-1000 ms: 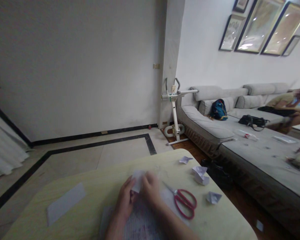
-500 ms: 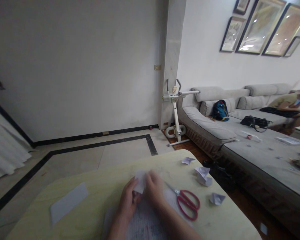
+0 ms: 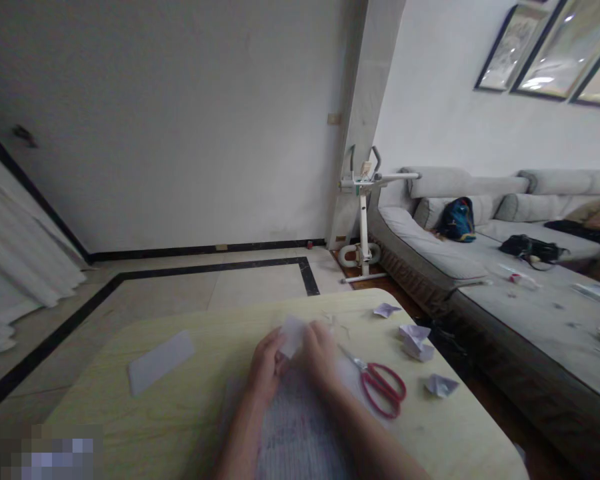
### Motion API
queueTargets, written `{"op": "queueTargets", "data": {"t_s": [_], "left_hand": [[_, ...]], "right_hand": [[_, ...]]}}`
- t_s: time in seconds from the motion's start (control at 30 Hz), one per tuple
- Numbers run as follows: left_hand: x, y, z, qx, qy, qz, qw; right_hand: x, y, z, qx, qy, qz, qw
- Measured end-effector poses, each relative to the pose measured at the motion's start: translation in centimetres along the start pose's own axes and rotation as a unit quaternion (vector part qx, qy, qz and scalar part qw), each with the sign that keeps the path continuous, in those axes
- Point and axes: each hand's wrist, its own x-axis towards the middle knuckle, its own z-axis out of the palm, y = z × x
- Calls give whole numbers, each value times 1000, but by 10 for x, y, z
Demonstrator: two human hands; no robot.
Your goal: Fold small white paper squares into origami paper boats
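Between my two hands is a small white piece of paper (image 3: pixel 292 337), which looks folded. My left hand (image 3: pixel 267 363) grips its left edge, fingers curled with the thumb on the near side. On the right edge, my right hand (image 3: pixel 320 353) is closed on the same paper, slightly blurred. Under my forearms lies a written sheet (image 3: pixel 300 427). Scissors with red handles (image 3: pixel 384 389) rest to the right of my right hand, blades pointing away to the left. Folded paper shapes (image 3: pixel 441 385) sit along the table's right side.
A flat white paper strip (image 3: pixel 161 362) lies on the left of the pale wooden table (image 3: pixel 190 427). Small paper scraps (image 3: pixel 337 323) are near the far edge. Beyond stand an exercise machine (image 3: pixel 363 227) and a grey sofa (image 3: pixel 520 320), with a person seated at far right.
My view has turned left, so the room's objects sit further right. Both hands still hold the paper, and the other things on the table stay in place.
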Motion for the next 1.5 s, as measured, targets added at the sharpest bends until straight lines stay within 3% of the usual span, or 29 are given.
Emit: {"op": "queueTargets", "data": {"t_s": [0.3,0.53,0.87,1.5], "left_hand": [[1,0,-1,2,0,-10,1000],[-2,4,1,44,32,35,998],[3,-4,1,106,51,48,992],[8,-10,4,93,133,56,985]], "right_hand": [[2,-1,-1,-9,-2,14,1000],[1,2,-2,-8,-12,-16,1000],[3,2,2,12,-28,-23,999],[-1,-2,6,-3,-11,-32,999]]}}
